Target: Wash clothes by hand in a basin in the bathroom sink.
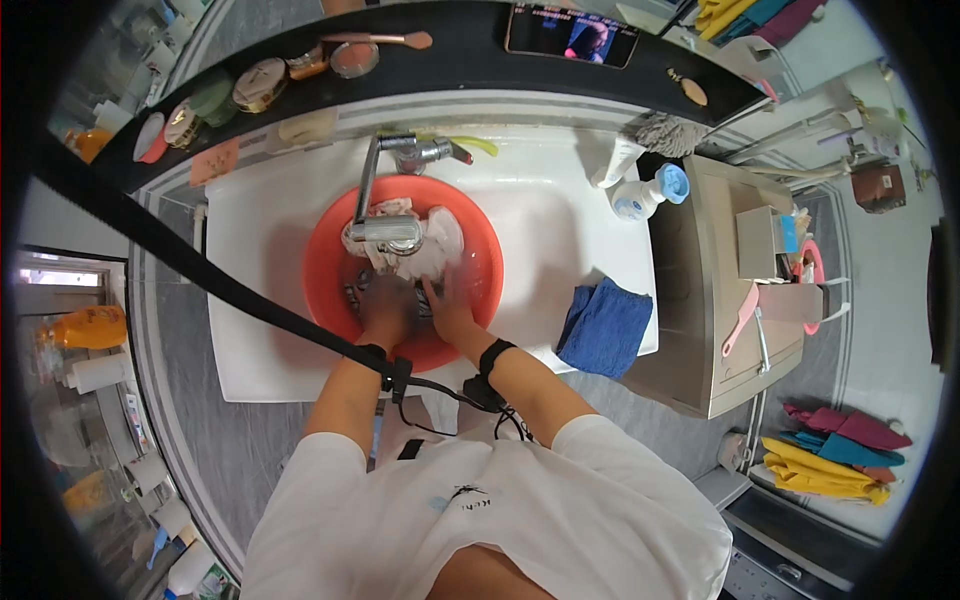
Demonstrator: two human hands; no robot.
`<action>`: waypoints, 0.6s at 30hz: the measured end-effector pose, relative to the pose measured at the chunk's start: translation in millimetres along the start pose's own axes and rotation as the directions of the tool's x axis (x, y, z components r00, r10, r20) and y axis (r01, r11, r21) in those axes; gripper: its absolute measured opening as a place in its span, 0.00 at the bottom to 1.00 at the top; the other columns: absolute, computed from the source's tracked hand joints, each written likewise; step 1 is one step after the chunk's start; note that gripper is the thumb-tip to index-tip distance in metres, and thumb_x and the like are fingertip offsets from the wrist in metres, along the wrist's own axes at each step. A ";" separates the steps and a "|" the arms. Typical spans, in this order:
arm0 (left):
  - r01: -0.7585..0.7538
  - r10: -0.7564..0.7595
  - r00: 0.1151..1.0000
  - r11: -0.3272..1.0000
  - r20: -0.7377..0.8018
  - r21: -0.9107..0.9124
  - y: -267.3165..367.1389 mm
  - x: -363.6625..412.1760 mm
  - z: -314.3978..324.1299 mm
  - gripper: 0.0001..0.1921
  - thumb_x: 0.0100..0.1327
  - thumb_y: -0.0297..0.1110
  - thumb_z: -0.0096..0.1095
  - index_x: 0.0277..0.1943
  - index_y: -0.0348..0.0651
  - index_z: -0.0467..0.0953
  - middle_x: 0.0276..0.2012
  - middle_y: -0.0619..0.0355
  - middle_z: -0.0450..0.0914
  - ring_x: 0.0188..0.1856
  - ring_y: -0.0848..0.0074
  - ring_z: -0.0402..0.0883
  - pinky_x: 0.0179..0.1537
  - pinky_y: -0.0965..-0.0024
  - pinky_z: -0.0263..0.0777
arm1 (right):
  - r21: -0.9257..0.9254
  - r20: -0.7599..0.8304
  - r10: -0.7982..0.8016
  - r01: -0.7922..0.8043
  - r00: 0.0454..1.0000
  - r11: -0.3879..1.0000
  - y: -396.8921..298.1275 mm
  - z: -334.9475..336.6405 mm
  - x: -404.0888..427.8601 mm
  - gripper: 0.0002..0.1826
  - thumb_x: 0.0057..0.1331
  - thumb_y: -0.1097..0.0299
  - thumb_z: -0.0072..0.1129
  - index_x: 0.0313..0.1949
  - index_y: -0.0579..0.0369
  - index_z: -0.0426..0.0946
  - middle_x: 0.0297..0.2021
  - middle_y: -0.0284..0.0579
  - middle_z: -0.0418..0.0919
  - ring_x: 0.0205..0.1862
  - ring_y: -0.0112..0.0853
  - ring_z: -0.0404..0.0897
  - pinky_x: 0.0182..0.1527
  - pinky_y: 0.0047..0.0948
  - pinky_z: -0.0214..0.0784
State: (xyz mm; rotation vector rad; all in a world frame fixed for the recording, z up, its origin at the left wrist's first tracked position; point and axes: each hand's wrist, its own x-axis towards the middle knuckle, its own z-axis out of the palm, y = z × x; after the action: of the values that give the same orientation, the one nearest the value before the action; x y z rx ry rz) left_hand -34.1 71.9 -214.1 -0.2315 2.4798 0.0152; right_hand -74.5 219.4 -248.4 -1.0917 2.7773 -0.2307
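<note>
My left hand and my right hand are both down inside a red plastic basin that stands in a white sink. Blur covers most of the left hand, so its grip is hard to make out. Fingers of the right hand reach toward wet white cloth, and part of that hand is blurred too. Between the hands shows a strip of dark patterned fabric. Over the basin hangs the spout of a chrome faucet, hiding some of the white cloth.
A blue folded towel drapes over the right rim of the white sink. Behind it stand a pump bottle and a white tube. A black shelf above carries cosmetics and a phone. At right is a beige cabinet.
</note>
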 end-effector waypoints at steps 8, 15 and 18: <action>-0.133 0.152 0.986 0.968 0.075 -0.213 -15.7 -28.5 -12.1 0.39 0.59 0.41 0.52 0.68 0.72 0.38 0.69 0.55 0.21 0.69 0.51 0.20 0.55 0.25 0.26 | 0.187 0.190 0.175 -0.211 0.966 0.959 -15.4 -33.5 -10.7 0.24 0.52 0.69 0.58 0.49 0.51 0.63 0.53 0.53 0.61 0.53 0.51 0.67 0.48 0.49 0.66; -0.326 0.170 0.936 0.754 -0.309 -0.571 -64.4 -56.0 -20.5 0.19 0.65 0.46 0.47 0.52 0.44 0.69 0.47 0.39 0.74 0.51 0.53 0.73 0.51 0.61 0.66 | 0.234 0.228 0.291 -0.343 0.929 0.910 -41.7 -62.7 -33.5 0.28 0.47 0.65 0.67 0.47 0.47 0.66 0.48 0.48 0.68 0.50 0.48 0.69 0.50 0.45 0.65; -0.393 0.060 0.907 0.479 -0.418 -0.785 -79.5 -69.9 -38.0 0.19 0.65 0.45 0.49 0.49 0.38 0.71 0.38 0.43 0.78 0.45 0.59 0.77 0.46 0.63 0.67 | 0.374 -0.012 0.314 -0.287 0.949 0.882 -29.1 -43.1 -42.8 0.19 0.55 0.67 0.59 0.47 0.52 0.70 0.40 0.53 0.74 0.47 0.49 0.72 0.47 0.45 0.65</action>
State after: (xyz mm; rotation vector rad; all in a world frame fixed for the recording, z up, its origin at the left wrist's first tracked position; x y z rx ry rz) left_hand 11.0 2.4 -138.0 -0.3192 2.5899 1.5001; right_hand -32.5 231.5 -197.1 -0.5626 2.7537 -0.7294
